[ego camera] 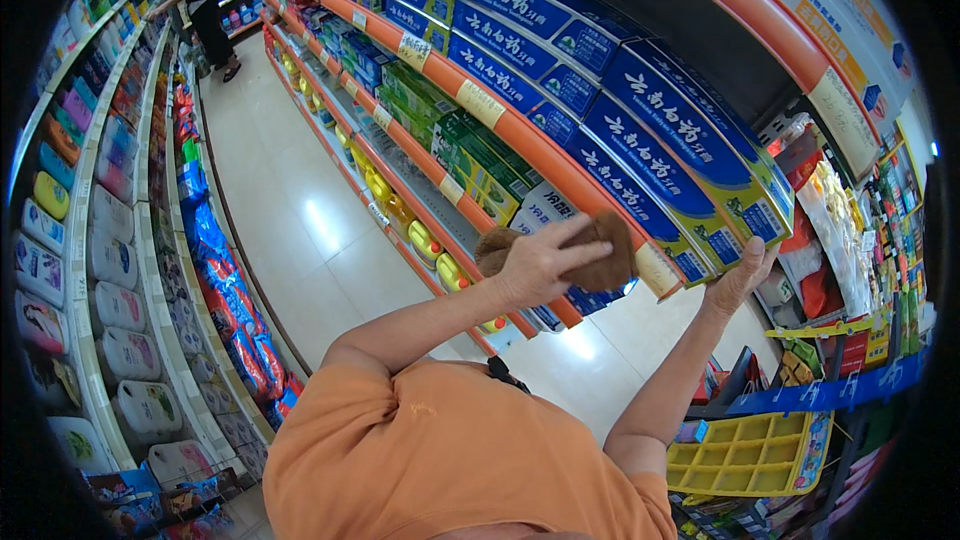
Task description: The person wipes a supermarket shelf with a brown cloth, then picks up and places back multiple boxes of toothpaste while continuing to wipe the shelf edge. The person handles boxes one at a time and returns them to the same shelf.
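Observation:
My left hand [544,262] grips a brown cloth [600,259] and presses it against the orange edge rail [517,142] of a shelf, close to the rail's near end. Another fold of the cloth hangs on the far side of the hand. Large blue Yunnan Baiyao toothpaste boxes [667,120] stand stacked along that shelf. At the near end of the stack, my right hand [739,277] touches the lower corner of a box; part of its fingers is hidden, so I cannot tell whether it grips.
Lower shelves hold green boxes [480,157] and yellow bottles [424,240]. Across the tiled aisle [300,157] are racks of bottles [127,345] and bagged goods [232,300]. A person [196,0] stands at the far end. A yellow compartment tray [750,450] is at the lower right.

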`<state>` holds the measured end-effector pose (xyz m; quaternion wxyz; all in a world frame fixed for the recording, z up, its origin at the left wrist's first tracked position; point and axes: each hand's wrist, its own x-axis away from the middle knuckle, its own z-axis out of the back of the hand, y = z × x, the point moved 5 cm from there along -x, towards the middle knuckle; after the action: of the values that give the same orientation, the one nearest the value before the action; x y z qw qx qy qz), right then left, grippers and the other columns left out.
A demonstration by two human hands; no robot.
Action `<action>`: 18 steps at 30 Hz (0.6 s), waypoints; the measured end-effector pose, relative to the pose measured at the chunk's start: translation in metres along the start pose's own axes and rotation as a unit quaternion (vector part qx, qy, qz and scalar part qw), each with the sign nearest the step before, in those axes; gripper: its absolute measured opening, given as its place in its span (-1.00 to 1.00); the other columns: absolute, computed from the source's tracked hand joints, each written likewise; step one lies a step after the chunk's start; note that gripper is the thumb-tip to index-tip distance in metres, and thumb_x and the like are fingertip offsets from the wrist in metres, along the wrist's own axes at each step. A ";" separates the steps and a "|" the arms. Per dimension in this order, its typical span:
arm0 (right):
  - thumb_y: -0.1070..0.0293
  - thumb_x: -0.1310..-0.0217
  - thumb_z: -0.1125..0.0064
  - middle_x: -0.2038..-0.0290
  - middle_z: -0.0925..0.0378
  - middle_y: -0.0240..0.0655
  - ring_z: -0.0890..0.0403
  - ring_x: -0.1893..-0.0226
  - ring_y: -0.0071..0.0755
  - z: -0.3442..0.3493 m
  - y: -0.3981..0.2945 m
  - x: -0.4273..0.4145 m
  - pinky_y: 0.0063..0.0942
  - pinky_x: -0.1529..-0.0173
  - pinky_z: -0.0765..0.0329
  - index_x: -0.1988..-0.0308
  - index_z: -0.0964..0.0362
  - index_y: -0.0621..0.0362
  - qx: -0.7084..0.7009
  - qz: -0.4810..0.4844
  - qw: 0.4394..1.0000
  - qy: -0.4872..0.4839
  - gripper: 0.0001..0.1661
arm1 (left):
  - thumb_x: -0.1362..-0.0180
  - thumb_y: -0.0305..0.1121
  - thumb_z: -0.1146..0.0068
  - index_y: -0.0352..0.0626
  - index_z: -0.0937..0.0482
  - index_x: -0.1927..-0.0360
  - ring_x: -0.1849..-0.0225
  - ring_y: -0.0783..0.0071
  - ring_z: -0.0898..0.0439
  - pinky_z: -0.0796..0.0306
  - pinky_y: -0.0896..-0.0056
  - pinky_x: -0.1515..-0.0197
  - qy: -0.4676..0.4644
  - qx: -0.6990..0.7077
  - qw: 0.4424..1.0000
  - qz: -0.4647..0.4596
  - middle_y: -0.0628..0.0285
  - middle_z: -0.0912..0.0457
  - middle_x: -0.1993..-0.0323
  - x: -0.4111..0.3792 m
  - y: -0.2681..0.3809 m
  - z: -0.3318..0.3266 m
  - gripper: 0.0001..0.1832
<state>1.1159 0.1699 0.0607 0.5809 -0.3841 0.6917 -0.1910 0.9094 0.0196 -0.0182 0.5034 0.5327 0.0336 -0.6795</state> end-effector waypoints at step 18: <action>0.22 -0.12 -0.13 0.15 -0.44 -0.20 -0.45 0.12 -0.34 0.067 0.077 0.159 -0.46 0.05 -0.35 0.01 -0.28 0.33 0.233 -0.299 0.917 0.120 -0.49 | 0.25 -0.68 0.03 -0.19 -0.53 0.07 -0.03 0.26 -0.43 -0.27 0.47 -0.08 0.048 0.116 0.945 0.301 0.08 -0.42 0.05 0.072 -0.073 0.025 -0.47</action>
<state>1.1512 0.1112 -0.1149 0.4823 -0.4008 0.5447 -0.5568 0.8448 -0.0061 -0.0975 0.6175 0.6043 -0.1833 -0.4690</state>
